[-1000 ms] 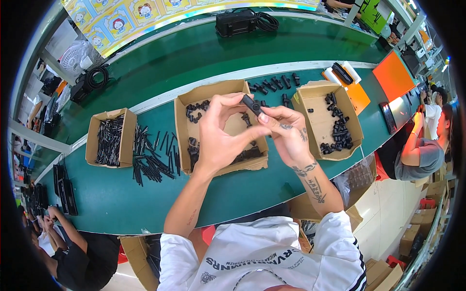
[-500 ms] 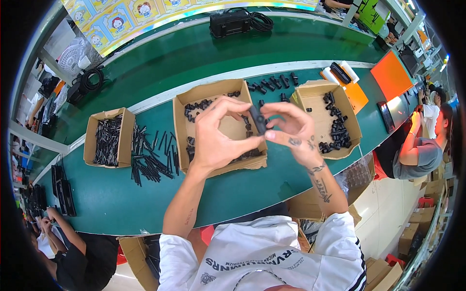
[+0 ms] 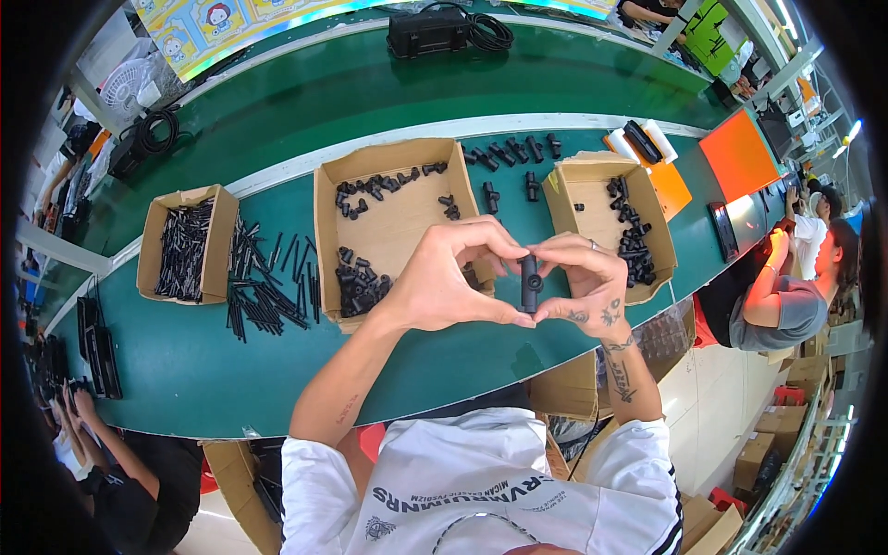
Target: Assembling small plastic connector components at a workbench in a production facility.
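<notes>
A short black tubular fitting [image 3: 530,285] with a round stub on its side is pinched between my two hands, over the table's near part. My left hand [image 3: 435,282] is closed on it from the left, with thumb and fingertips at its two ends. From the right, my right hand [image 3: 589,280] grips the same ends, a ring on one finger. Behind my left hand is the middle cardboard box [image 3: 418,222], holding several black fittings [image 3: 363,287] along its sides. Two loose fittings, one [image 3: 491,197] beside another [image 3: 533,186], lie on the table beyond my hands.
A cardboard box of thin black rods [image 3: 186,250] stands left, with loose rods [image 3: 264,282] beside it. The right cardboard box [image 3: 597,225] holds more fittings. Several fittings [image 3: 516,150] line the back. An orange panel [image 3: 740,154] stands far right. Co-workers sit at both sides.
Both hands have moved right and nearer to me with the fitting, which now stands straighter in the picture. More of the middle box's inside shows. The whole view has shifted slightly.
</notes>
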{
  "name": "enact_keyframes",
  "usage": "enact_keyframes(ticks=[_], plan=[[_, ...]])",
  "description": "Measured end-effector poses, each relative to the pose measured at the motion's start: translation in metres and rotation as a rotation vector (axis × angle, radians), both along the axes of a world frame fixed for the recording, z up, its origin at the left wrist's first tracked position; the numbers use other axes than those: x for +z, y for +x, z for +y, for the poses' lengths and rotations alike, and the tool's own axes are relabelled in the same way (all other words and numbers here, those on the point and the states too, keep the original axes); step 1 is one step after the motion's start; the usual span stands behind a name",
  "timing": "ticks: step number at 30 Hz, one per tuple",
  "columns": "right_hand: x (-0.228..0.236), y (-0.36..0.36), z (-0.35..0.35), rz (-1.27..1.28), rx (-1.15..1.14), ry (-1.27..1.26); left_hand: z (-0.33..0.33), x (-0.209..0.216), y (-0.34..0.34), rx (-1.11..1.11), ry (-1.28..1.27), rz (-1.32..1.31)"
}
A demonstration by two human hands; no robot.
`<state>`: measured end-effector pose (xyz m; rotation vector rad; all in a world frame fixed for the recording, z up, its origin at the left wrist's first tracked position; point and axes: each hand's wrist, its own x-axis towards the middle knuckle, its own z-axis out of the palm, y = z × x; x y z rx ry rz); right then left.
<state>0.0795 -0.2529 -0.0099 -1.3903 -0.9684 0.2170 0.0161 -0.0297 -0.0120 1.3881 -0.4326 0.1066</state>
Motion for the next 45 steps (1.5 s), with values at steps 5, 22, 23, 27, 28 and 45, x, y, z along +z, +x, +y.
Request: enact_keyframes(ticks=[5, 22, 23, 27, 28, 45], plan=[[-0.002, -0.003, 0.001, -0.015, -0.018, 0.035, -0.001, -0.001, 0.001, -0.004, 0.022, -0.004], [0.006, 0.136, 0.033, -0.641, -0.051, -0.789, 0.052, 0.012, 0.009, 0.496, 0.422, 0.077], [0.002, 0.145, 0.038, -0.642, -0.054, -0.781, 0.056, 0.014, 0.007, 0.460, 0.553, 0.147], [-0.014, 0.161, 0.054, -0.661, 0.056, -1.031, 0.059, 0.007, 0.002, 0.378, 0.838, 0.200], [-0.017, 0.163, 0.055, -0.648, 0.080, -1.030, 0.058, 0.005, 0.000, 0.365, 0.904, 0.196], [0.007, 0.149, 0.031, -0.715, -0.034, -0.750, 0.056, -0.025, 0.002, 0.188, 1.231, 0.048]])
